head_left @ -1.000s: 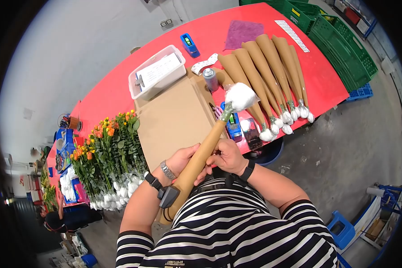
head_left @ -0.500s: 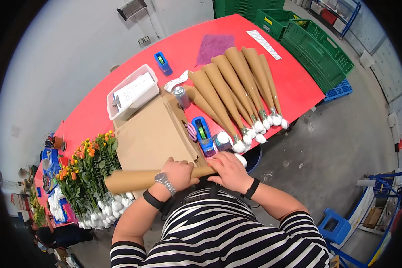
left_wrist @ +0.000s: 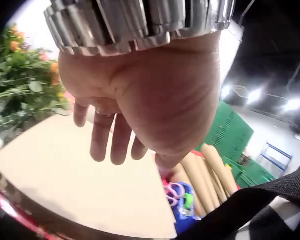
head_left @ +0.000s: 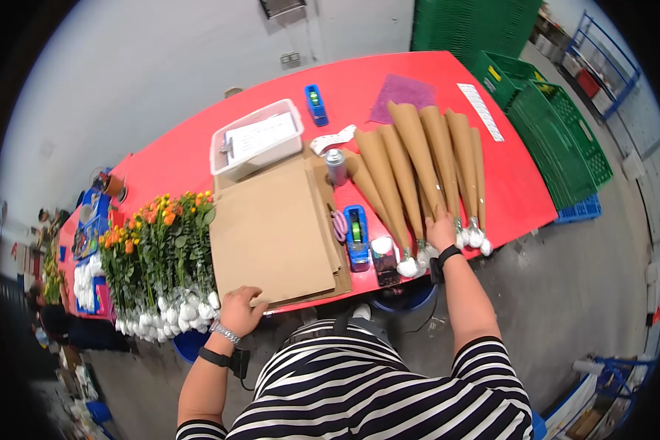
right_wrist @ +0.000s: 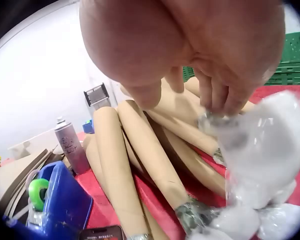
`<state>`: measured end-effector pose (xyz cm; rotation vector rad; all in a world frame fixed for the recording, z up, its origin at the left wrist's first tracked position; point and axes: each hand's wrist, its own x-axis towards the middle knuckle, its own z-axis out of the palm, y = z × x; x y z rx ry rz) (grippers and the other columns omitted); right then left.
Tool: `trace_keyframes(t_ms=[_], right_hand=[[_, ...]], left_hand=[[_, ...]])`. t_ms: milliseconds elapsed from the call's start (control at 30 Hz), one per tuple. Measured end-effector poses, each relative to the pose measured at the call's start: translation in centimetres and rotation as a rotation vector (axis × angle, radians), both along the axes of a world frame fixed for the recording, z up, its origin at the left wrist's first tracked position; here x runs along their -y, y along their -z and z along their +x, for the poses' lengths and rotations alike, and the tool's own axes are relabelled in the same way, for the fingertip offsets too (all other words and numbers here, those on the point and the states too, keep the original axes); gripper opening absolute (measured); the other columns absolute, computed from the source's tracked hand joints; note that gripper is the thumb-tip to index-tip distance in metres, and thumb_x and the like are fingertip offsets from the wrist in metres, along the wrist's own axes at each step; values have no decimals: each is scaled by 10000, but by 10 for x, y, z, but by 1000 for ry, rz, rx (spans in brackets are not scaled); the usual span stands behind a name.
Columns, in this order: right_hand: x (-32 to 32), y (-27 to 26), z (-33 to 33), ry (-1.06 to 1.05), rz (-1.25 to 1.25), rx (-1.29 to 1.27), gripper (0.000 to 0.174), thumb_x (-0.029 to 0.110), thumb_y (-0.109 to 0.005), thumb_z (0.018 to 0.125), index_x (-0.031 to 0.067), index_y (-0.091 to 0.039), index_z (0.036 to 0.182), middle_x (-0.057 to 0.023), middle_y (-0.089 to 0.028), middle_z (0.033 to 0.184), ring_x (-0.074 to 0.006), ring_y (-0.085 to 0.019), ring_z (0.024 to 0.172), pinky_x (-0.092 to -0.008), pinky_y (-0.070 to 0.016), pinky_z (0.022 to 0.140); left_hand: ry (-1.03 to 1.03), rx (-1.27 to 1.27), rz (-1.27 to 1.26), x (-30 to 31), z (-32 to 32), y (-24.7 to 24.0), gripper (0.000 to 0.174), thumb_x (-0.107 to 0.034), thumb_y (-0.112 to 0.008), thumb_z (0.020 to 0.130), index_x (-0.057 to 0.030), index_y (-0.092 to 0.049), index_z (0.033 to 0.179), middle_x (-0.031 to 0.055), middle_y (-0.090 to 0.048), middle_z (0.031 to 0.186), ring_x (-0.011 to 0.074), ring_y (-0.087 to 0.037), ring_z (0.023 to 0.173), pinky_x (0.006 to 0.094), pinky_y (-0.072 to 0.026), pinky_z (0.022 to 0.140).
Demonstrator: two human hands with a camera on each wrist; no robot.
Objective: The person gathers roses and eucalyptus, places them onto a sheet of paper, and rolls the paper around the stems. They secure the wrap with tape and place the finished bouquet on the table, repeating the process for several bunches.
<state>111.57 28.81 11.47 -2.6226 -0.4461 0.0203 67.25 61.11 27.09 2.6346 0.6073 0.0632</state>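
In the head view, my right hand (head_left: 441, 233) grips the lower end of a kraft paper cone (head_left: 413, 150) at the row of similar cones on the red table. In the right wrist view, its fingers curl round the narrow end, just above a white plastic-wrapped bulb (right_wrist: 265, 145). Inside the paper, the contents are hidden. My left hand (head_left: 242, 309) is at the front edge of a stack of brown paper sheets (head_left: 271, 235), fingers loosely bent and holding nothing. The left wrist view shows those fingers (left_wrist: 121, 142) over the top sheet.
Left of the paper lie bunches of orange and yellow flowers (head_left: 165, 253). Pink scissors (head_left: 339, 226), a blue tape dispenser (head_left: 357, 238), a phone (head_left: 385, 265) and a spray can (head_left: 336, 169) stand between paper and cones. A white bin (head_left: 220, 158) sits behind; green crates (head_left: 550, 147) stand right.
Both hands held the wrapped cone before my body and turned it level. Now my right hand has carried it right to the row, while my left hand has let go and rests by the paper stack.
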Motion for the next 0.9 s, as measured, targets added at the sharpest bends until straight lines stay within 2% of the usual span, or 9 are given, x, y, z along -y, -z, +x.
trace_keyframes(t_ms=[67, 133, 200, 233, 367, 433, 500, 667, 900], right_hand=[[-4, 26, 26, -140, -35, 88, 471, 224, -590, 945, -79, -583, 1305, -323, -626, 1219, -482, -574, 1173, -525, -420, 1074], [-2, 28, 26, -386, -113, 229, 396, 247, -618, 932, -50, -678, 1187, -301, -667, 1173, -462, -596, 1165, -507, -454, 1045], [-26, -5, -7, -146, -37, -125, 416, 275, -661, 919, -17, -686, 1213, -275, -680, 1174, -426, -634, 1127, -486, -500, 987], [-18, 29, -14, -196, 220, -21, 304, 182, -611, 948, -63, -688, 1109, -260, -681, 1151, -434, -620, 1110, -472, -480, 972], [-5, 36, -87, -190, 335, 193, 273, 151, -622, 990, -55, -652, 1167, -215, -659, 1172, -379, -605, 1144, -448, -449, 1038], [-4, 34, -122, -187, 377, 62, 241, 144, -625, 994, -56, -647, 1126, -204, -659, 1150, -329, -617, 1118, -411, -461, 1018], [-2, 56, -137, -120, 457, -192, 251, 183, -616, 1021, -62, -656, 1056, -139, -686, 997, -218, -659, 924, -337, -524, 847], [-22, 35, -195, -78, 397, -274, 237, 195, -640, 1011, -32, -679, 956, -36, -648, 769, -110, -601, 695, -267, -487, 660], [-37, 5, -294, -32, 259, -303, 177, 132, -624, 987, -32, -669, 941, -15, -621, 735, -86, -546, 652, -256, -449, 606]], left_hand=[[-204, -91, -107, -17, -33, 12, 280, -254, -738, 845, -33, -723, 1018, 154, -730, 960, 320, -708, 892, 438, -553, 876], [-429, 2, -171, -41, -74, 17, 283, -256, -723, 858, 2, -718, 975, 183, -730, 900, 329, -721, 841, 401, -574, 762], [-615, 77, -103, -74, -120, 34, 248, -241, -678, 884, -6, -731, 941, 185, -716, 804, 342, -709, 775, 410, -556, 731], [-727, 144, -154, -92, -143, 45, 229, -223, -656, 885, -12, -737, 919, 182, -714, 781, 340, -702, 736, 415, -550, 704], [-1096, 321, -126, -148, -202, 43, 277, -237, -650, 881, 19, -735, 821, 145, -721, 706, 247, -702, 649, 387, -550, 655], [-1180, 358, -70, -182, -228, 51, 305, -273, -665, 872, 21, -738, 836, 160, -725, 721, 274, -716, 690, 403, -560, 698], [-1214, 267, -54, -217, -247, 47, 320, -306, -678, 864, 6, -750, 864, 168, -736, 754, 323, -721, 733, 420, -564, 739], [-1356, 62, 44, -316, -306, 65, 272, -285, -667, 874, -56, -780, 967, 202, -742, 1048, 375, -701, 994, 480, -553, 913], [-1327, -2, 290, -422, -353, 74, 283, -253, -678, 882, -125, -763, 1120, 142, -668, 1197, 346, -629, 1144, 469, -514, 992]])
